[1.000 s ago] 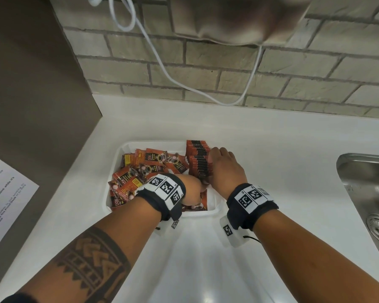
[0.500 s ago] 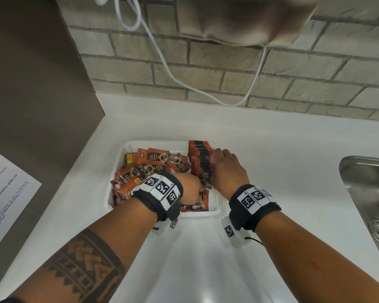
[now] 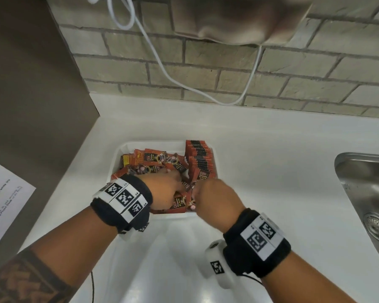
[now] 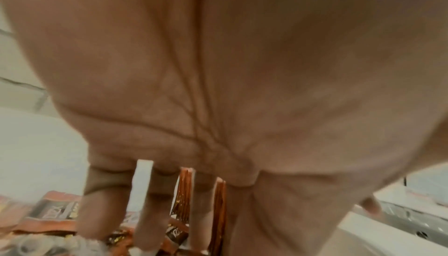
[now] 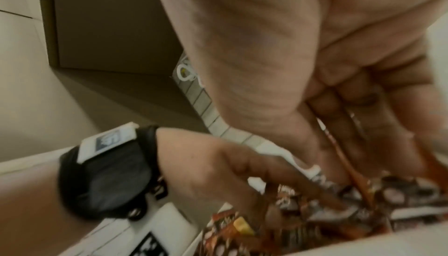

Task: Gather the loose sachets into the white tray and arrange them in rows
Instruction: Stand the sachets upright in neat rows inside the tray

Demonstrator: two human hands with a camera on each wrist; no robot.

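The white tray (image 3: 127,147) sits on the white counter. Red-brown coffee sachets (image 3: 153,160) lie in a loose heap in its left part. Several more stand upright in a packed row (image 3: 200,157) along its right side. Both hands are at the tray's near end, close together. My left hand (image 3: 164,191) reaches into the heap; the right wrist view shows its fingers (image 5: 303,185) stretched out and touching the sachets. My right hand (image 3: 214,195) is curled, and its thumb and fingers pinch a sachet (image 5: 339,153) seen edge-on. The left fingertips are hidden in the head view.
A steel sink (image 3: 368,193) lies to the right. A printed sheet (image 3: 2,204) hangs on the brown panel (image 3: 31,84) at the left. A white cable (image 3: 162,68) droops along the brick wall behind. A beige object (image 3: 228,18) hangs overhead.
My right hand has drawn back from the upright row toward the tray's near edge and curled up. The left hand stays in the heap, shifted slightly forward.
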